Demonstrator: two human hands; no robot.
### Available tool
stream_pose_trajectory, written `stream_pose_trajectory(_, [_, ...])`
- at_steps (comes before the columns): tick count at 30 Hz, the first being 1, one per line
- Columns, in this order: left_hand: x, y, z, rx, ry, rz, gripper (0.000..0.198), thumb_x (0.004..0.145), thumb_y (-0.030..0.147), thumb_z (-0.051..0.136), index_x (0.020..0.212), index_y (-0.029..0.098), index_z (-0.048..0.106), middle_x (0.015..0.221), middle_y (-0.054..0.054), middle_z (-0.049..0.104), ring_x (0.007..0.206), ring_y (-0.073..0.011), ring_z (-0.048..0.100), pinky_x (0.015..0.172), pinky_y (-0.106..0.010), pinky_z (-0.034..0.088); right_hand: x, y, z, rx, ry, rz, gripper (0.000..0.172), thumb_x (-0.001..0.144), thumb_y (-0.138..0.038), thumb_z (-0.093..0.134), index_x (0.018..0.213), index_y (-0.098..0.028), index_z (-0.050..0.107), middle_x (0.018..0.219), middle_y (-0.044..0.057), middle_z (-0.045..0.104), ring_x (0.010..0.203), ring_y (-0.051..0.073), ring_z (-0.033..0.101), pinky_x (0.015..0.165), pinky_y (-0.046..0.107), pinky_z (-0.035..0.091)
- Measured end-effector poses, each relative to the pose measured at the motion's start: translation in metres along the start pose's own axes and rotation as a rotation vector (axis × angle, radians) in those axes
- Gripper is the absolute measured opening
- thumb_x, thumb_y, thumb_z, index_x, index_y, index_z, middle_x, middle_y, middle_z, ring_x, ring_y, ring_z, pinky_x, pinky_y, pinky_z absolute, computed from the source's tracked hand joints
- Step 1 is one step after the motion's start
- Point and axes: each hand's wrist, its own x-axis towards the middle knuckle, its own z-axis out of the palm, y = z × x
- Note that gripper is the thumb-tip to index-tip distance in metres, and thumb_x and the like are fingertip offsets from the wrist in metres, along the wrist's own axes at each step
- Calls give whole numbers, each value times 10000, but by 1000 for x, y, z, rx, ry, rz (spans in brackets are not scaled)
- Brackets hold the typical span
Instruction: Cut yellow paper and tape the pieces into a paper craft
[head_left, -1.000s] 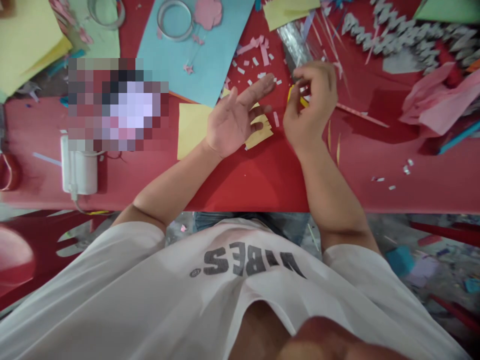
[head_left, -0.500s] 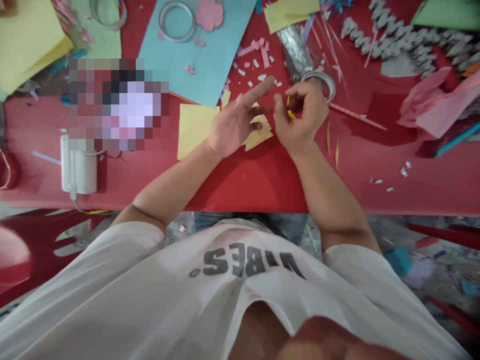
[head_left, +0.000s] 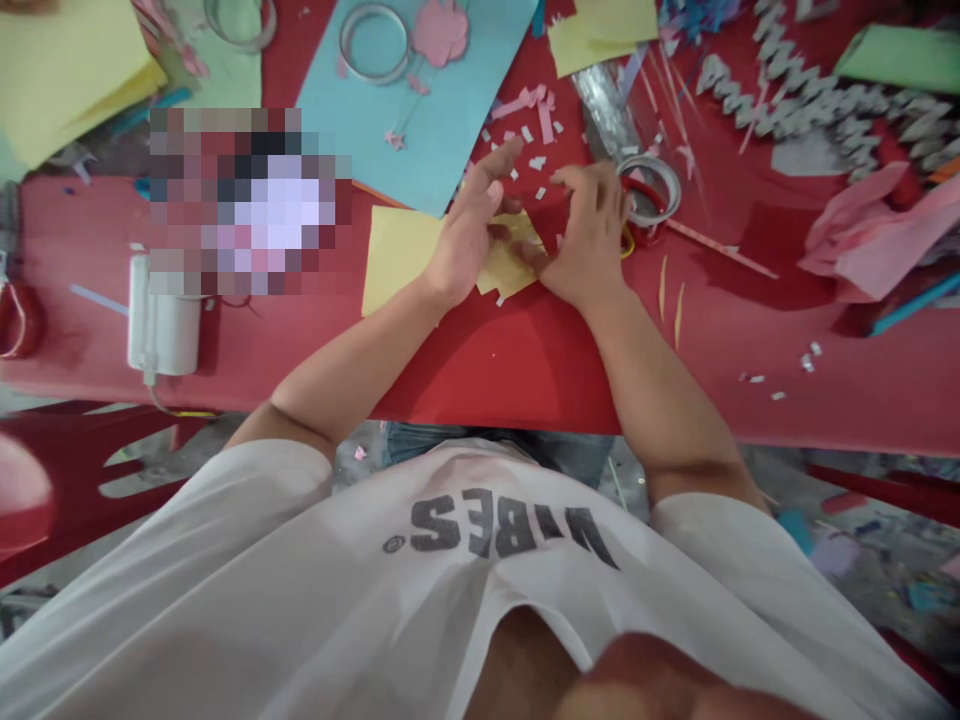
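My left hand (head_left: 471, 228) lies over a cut yellow paper sheet (head_left: 397, 258) on the red table (head_left: 525, 360), palm half up, fingers stretched, index pointing away. My right hand (head_left: 590, 232) sits close beside it, fingers curled. Its thumb and fingertips pinch the ragged right edge of that yellow paper, touching the left hand's fingers. What lies inside the pinch is hidden. Just right of the right hand lies a clear tape roll (head_left: 649, 186) on top of red-handled scissors (head_left: 654, 232).
A light blue sheet (head_left: 442, 120) with a second tape roll (head_left: 373, 42) and a pink flower cutout (head_left: 441, 30) lies behind. Paper scraps (head_left: 525, 135), a white paper chain (head_left: 810, 95), crumpled pink paper (head_left: 874, 235) and a white charger (head_left: 161, 320) surround the hands.
My right hand left the tape roll, came back left with a small yellow piece and closed against my left hand on the yellow paper. The left hand turned over the paper.
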Motion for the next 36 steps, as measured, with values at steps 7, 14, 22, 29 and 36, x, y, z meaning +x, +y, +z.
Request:
stream_pose_trajectory(7, [-5,6,6,37,56,-80,522,1137,413,279,1584,359,542,1655,75,530,1307,-270,678,946,-380,619,6,18,-7,-129,227,32,439,1073,-751,524,1133,-322,592,1195,129,628,1123,334,534,1113,617,387])
stream_pose_trajectory(14, [-5,11,13,-135,-126,-138,788,1010,852,235,1473,362,643,1671,77,529,1535,-371,473,1147,-525,537,0,10,6,38,149,-167,566,1075,-827,487,1103,-283,640,903,21,650,905,297,669,990,599,530])
stream_pose_trajectory(22, [-5,-1,16,-221,-136,-111,909,949,947,169,1480,387,650,1744,97,437,1652,-403,304,1191,-531,503,0,-6,11,-16,265,-127,450,1152,-677,406,1135,-333,696,1064,34,786,985,249,703,967,501,534])
stream_pose_trajectory(29, [-9,-17,15,70,-211,12,967,930,990,183,1629,390,481,1834,77,193,1712,-418,161,1206,-536,499,-4,-4,20,-74,238,-139,540,1193,-590,322,1144,-245,734,911,53,746,942,256,755,950,488,548])
stream_pose_trajectory(36, [-14,-10,16,227,-273,50,994,925,1000,182,1684,392,389,1840,62,160,1708,-438,154,1214,-531,490,-6,-8,13,-129,310,-149,386,1173,-463,440,1018,-210,686,849,36,667,879,228,730,871,392,547])
